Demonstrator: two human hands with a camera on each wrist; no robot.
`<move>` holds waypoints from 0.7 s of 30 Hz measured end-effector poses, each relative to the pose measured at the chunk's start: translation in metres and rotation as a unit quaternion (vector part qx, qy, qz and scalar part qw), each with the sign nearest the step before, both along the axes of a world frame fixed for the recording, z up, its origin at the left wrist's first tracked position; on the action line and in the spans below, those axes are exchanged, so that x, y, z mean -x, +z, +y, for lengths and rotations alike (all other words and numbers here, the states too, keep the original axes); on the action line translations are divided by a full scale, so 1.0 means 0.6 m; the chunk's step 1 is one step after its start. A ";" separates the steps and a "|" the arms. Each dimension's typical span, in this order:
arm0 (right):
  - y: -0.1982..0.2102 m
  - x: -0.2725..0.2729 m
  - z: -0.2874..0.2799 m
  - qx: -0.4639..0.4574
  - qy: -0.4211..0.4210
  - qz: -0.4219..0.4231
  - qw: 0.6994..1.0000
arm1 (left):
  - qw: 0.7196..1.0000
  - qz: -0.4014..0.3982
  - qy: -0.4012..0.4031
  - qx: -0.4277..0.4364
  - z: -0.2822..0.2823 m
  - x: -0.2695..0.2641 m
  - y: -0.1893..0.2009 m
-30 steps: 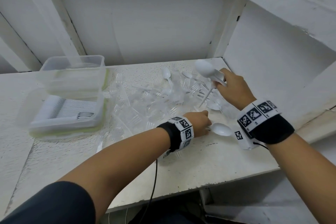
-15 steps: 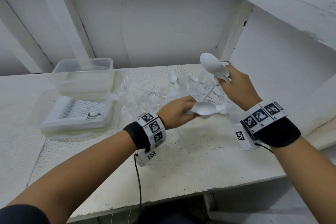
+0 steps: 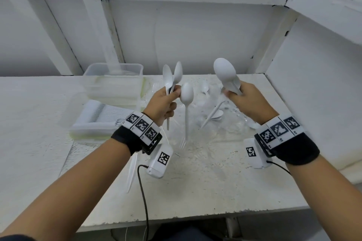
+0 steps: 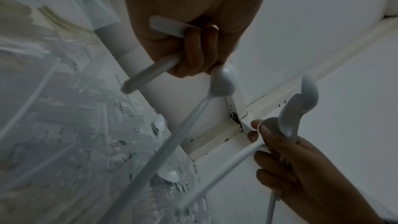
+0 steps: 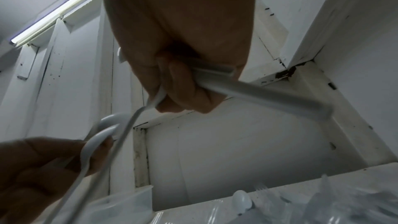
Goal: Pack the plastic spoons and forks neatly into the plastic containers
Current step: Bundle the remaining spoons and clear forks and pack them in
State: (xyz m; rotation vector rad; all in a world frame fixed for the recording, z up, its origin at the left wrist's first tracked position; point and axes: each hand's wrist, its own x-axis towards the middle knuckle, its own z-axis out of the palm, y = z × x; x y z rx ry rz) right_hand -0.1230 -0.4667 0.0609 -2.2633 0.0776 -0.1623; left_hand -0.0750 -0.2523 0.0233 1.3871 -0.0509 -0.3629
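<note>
Both hands are raised over the table (image 3: 215,191): the left hand (image 3: 163,103) grips white spoons (image 3: 172,78), and at three o'clock the right hand (image 3: 248,101) grips more spoons (image 3: 225,73). Beyond them loose cutlery (image 3: 213,117) remains unpacked. At ten o'clock one container (image 3: 92,125) holds stacked cutlery (roughly midway, I judge).

Spoon handles swallowed by both fists; clear cutlery lost on the counter (image 3: 215,191).
The spoons' (image 3: 172,78) count in the left hand (image 3: 162,103) cannot be settled, the shafts being covered by curled fingers (image 4: 194,47); the loose pile (image 3: 225,121) is blurred, and the lower container (image 3: 92,129) is partly masked by the left wrist.
</note>
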 end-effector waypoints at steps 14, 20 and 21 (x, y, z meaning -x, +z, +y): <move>-0.040 -0.002 0.132 -0.225 0.088 -0.008 0.970 | 0.988 0.092 -0.082 0.097 0.012 0.045 0.006; -0.060 0.004 0.154 -0.220 0.069 -0.019 0.973 | 0.996 0.085 -0.041 0.006 0.017 0.048 -0.006; -0.063 0.005 0.155 -0.208 0.064 -0.017 0.976 | 0.996 0.083 -0.037 -0.008 0.019 0.049 -0.008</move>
